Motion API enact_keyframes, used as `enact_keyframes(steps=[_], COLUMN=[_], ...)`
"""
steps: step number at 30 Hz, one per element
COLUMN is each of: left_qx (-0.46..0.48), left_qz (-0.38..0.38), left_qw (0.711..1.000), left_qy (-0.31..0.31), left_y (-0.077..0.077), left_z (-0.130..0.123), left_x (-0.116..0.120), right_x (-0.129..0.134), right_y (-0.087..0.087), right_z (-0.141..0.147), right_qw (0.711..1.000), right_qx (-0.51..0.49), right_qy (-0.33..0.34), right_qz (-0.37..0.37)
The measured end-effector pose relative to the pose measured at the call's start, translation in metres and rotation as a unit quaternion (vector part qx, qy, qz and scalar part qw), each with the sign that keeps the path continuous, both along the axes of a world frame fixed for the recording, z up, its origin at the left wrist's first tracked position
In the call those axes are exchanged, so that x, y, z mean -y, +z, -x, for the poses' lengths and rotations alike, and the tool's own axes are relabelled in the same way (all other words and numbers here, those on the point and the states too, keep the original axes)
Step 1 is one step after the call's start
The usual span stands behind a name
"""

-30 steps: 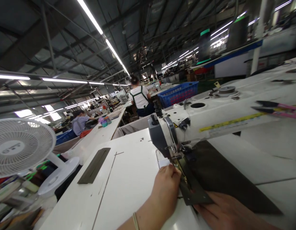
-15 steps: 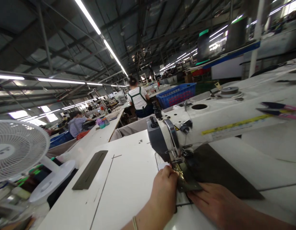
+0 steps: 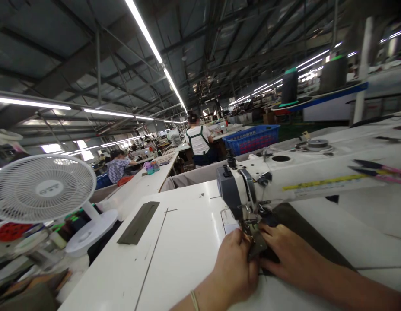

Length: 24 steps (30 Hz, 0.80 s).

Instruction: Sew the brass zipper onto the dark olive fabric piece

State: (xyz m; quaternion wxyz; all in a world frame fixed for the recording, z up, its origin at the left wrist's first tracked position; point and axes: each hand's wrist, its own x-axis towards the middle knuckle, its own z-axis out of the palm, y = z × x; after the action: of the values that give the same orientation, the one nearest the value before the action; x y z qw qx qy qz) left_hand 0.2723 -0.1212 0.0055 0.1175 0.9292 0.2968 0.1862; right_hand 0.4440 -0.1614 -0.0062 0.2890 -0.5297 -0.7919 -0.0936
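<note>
Under the needle area of a white sewing machine lies a small olive fabric piece, with a larger dark olive panel beneath and to its right. My left hand is closed at the small piece's left edge, fingertips close to the presser foot. On the other side, my right hand rests with its fingers on the fabric, thumb apart from them. Some fingertips are hidden by the hands and the machine head. Another olive piece lies flat on the white table.
A white fan stands at the left, near thread cones. Scissors and a yellow tape strip lie on the machine arm. Behind are a blue crate and a person in a white shirt; another wears stripes.
The view has shifted, so the scene sits further right and the fan shows more fully. My right hand has moved up along the fabric, nearer the presser foot.
</note>
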Motion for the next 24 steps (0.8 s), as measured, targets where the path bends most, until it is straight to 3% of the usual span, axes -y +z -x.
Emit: enact_keyframes(steps=[3, 8, 18, 24], left_qx=[-0.005, -0.013, -0.022, -0.056], left_qz=[0.003, 0.012, -0.042, -0.067], left_qw=[1.0, 1.0, 0.999, 0.996], left_qy=[-0.004, 0.008, 0.003, -0.024], left_y=[0.004, -0.003, -0.01, -0.006], left_z=[0.001, 0.001, 0.0, -0.002], left_x=[0.002, -0.001, 0.0, 0.0], right_x=[-0.013, -0.012, -0.029, -0.033], right_y=[0.012, 0.021, -0.014, -0.018], right_z=[0.0, -0.004, -0.024, -0.033], right_qw=[0.996, 0.995, 0.999, 0.998], right_qx=[-0.008, -0.016, -0.031, -0.004], right_qy=[0.029, 0.05, -0.016, -0.036], right_qz=[0.087, 0.081, 0.042, 0.051])
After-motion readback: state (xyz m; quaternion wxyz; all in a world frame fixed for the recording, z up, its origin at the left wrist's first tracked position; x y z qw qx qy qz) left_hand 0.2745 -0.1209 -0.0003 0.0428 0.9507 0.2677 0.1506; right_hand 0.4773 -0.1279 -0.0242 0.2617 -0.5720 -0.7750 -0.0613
